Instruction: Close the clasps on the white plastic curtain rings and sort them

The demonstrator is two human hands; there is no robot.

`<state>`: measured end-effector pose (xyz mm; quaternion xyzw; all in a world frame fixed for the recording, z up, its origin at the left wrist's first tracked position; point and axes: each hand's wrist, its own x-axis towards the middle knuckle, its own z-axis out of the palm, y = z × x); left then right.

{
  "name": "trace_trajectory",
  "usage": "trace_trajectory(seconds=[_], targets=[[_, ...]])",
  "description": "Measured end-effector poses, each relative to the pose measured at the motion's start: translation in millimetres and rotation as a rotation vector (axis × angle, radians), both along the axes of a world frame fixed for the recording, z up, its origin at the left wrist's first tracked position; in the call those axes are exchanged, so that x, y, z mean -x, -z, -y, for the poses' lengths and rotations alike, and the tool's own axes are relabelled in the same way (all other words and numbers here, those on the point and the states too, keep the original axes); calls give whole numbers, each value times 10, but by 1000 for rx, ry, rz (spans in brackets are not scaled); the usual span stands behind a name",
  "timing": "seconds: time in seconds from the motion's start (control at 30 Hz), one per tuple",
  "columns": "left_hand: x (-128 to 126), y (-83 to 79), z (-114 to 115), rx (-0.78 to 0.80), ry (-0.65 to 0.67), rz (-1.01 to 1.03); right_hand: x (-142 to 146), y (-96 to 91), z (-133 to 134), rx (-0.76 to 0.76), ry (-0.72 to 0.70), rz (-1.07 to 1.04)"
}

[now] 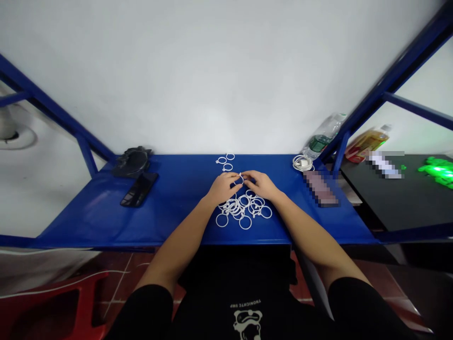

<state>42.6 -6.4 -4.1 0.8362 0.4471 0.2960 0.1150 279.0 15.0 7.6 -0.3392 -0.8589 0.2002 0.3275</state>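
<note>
- The left hand (223, 185) and the right hand (262, 185) meet fingertip to fingertip. Together they pinch one small white ring (241, 177), held just above the blue counter (177, 208).
- The exact finger placement on the ring is too small to tell. It reads as a thumb-and-forefinger pinch on each side.
- The ring looks thin and probably springy. Grip it close to the point being worked, with light, equal pressure from both hands, so that it neither twists nor flicks away.
- Rest both wrists on the counter for steadiness.
- The pile of rings (244, 210) lies directly under the hands and on their near side. Hold the pinched ring clear of it, so that no neighbouring ring snags.
- Three separate rings (226, 161) lie just beyond the hands, apart from the pile.
- A coiled white cable (302, 163) lies well to the right of the hands.
- A black phone (138, 189) lies well to the left of the hands.
</note>
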Motion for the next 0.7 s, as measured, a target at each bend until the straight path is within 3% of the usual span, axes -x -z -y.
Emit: trace_trajectory(seconds=[0.1, 0.23, 0.7], targets=[[-25, -43, 40, -32, 50, 31, -3, -8, 16, 54, 69, -78], [-56, -110, 101, -43, 112, 26, 3, -36, 20, 14, 35, -43], [-81, -133, 143, 3, 126, -2, 52, -53, 54, 83, 112, -103]])
